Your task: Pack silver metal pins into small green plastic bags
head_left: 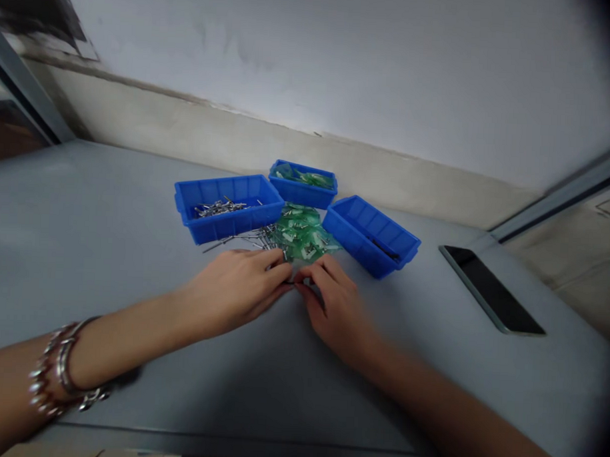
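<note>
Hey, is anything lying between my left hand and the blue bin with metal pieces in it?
Yes: loose metal pieces lie on the table between your left hand and that blue bin, along its near side.

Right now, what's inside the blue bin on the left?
The left blue bin holds a jumble of thin, silvery metal pieces. Its near wall hides part of the floor, and the upper pieces cover whatever lies beneath them.

0 legible texts, 0 readable labels or brands, 0 legible numbers or signs
</note>
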{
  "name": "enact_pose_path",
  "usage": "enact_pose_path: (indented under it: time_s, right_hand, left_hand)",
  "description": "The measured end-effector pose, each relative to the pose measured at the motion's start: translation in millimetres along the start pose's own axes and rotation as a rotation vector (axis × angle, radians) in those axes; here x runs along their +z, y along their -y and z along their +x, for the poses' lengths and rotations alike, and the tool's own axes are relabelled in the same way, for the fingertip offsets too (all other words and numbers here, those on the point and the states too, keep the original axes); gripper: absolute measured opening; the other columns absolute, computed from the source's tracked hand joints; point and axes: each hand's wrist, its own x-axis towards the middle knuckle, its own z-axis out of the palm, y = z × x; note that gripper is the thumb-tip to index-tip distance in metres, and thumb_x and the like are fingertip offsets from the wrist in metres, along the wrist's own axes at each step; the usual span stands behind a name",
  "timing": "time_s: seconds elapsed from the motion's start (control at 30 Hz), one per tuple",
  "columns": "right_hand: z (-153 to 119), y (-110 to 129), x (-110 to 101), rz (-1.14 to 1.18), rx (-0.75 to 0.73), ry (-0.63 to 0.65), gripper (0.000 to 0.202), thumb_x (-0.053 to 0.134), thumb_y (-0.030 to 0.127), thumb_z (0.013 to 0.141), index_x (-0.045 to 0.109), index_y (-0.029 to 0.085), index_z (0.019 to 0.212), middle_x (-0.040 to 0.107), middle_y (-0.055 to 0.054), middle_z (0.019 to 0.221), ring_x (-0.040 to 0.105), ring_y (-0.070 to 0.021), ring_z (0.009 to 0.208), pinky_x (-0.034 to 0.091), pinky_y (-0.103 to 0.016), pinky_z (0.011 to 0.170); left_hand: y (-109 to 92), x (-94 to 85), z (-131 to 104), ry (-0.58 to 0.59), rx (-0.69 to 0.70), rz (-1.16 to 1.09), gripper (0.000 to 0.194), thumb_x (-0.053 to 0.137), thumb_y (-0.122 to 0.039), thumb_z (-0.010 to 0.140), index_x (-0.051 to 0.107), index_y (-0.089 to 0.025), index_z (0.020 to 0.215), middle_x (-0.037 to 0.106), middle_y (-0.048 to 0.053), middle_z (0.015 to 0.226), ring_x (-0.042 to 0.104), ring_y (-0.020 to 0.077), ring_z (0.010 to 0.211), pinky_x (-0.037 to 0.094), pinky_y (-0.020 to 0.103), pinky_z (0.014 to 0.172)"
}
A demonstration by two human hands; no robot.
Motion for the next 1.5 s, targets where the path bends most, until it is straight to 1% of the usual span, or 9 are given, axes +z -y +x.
enact_pose_path:
  time_s: [0.3,0.53,0.7,0.8,0.97,1.07,1.2,1.37,1.5]
  right_hand:
    - [0.3,0.6,-4.2,-0.033,0.074,0.052,0.021,0.044,0.024,0.095,0.064,0.017,0.098,0.062,-0.01,0.094,0.06,-0.0219,0.087,0.051,-0.037,0.077]
    - [0.8,-0.5,-6.9,-0.046,-0.015,-0.073,0.026,0.042,0.027,0.097,0.064,0.017,0.089,0.064,-0.008,0.086,0.06,-0.0206,0.08,0.05,-0.033,0.071]
    - [5.0,-5.3,-14.3,-0.109,-0.057,-0.186,0.025,0.044,0.027,0.097,0.065,0.017,0.091,0.065,-0.007,0.083,0.061,-0.021,0.081,0.049,-0.034,0.074]
    - [8.9,-13.9,-21.8,-0.147,-0.011,-0.259,0.024,0.045,0.028,0.096,0.067,0.018,0.093,0.066,-0.006,0.083,0.061,-0.0201,0.079,0.047,-0.032,0.072]
    - [15.0,-30.1,-34.5,-0.213,0.102,-0.36,0.028,0.049,0.033,0.094,0.071,0.016,0.096,0.069,-0.006,0.078,0.059,-0.0195,0.069,0.044,-0.032,0.066]
    - [17.2,-37.9,-39.9,-0.256,0.172,-0.359,0.031,0.047,0.035,0.093,0.072,0.017,0.096,0.07,-0.006,0.08,0.058,-0.02,0.068,0.043,-0.033,0.067]
    - [18.1,-47.2,-42.0,-0.314,0.266,-0.319,0.031,0.044,0.032,0.091,0.071,0.017,0.096,0.069,-0.009,0.086,0.059,-0.0232,0.076,0.042,-0.036,0.07]
    - [17.1,-54.7,-40.3,-0.391,0.315,-0.331,0.03,0.044,0.031,0.089,0.071,0.018,0.091,0.063,-0.009,0.08,0.055,-0.0237,0.074,0.039,-0.036,0.069]
    - [16.8,-54.5,-39.9,-0.429,0.337,-0.294,0.027,0.046,0.028,0.087,0.071,0.017,0.09,0.061,-0.009,0.081,0.053,-0.0235,0.075,0.037,-0.035,0.066]
  left_hand:
    - [0.6,-1.6,1.2,0.038,-0.098,-0.095,0.031,0.032,-0.028,0.098,0.059,-0.017,0.089,0.06,0.005,0.082,0.062,0.0206,0.066,0.041,0.031,0.053]
    - [-1.2,-2.5,2.1,0.028,-0.136,-0.158,0.039,0.025,-0.03,0.1,0.06,-0.016,0.09,0.06,0.006,0.086,0.062,0.0195,0.07,0.044,0.03,0.058]
    - [-0.3,0.3,1.8,0.058,-0.2,-0.072,0.028,0.036,-0.032,0.098,0.059,-0.016,0.101,0.06,0.008,0.095,0.06,0.0208,0.077,0.043,0.03,0.06]
    - [1.8,2.3,2.9,0.117,-0.248,0.015,0.023,0.044,-0.029,0.095,0.059,-0.014,0.104,0.059,0.011,0.101,0.059,0.022,0.081,0.042,0.031,0.062]
    - [4.3,0.8,5.5,0.202,-0.262,0.025,0.026,0.038,-0.023,0.095,0.062,-0.015,0.094,0.058,0.009,0.09,0.054,0.0184,0.072,0.039,0.03,0.061]
    - [4.7,-1.6,6.1,0.211,-0.254,-0.001,0.027,0.038,-0.024,0.095,0.063,-0.015,0.091,0.057,0.008,0.087,0.052,0.017,0.068,0.038,0.03,0.06]
    - [5.6,-2.9,4.5,0.241,-0.225,-0.065,0.026,0.043,-0.033,0.094,0.062,-0.015,0.092,0.057,0.008,0.09,0.056,0.0193,0.076,0.041,0.03,0.064]
    - [7.2,-4.5,3.1,0.305,-0.192,-0.134,0.026,0.048,-0.037,0.093,0.061,-0.015,0.09,0.057,0.008,0.09,0.056,0.0195,0.075,0.042,0.031,0.065]
    - [6.3,-6.2,4.2,0.341,-0.155,-0.144,0.023,0.049,-0.035,0.093,0.06,-0.015,0.092,0.056,0.008,0.092,0.056,0.0193,0.075,0.041,0.031,0.066]
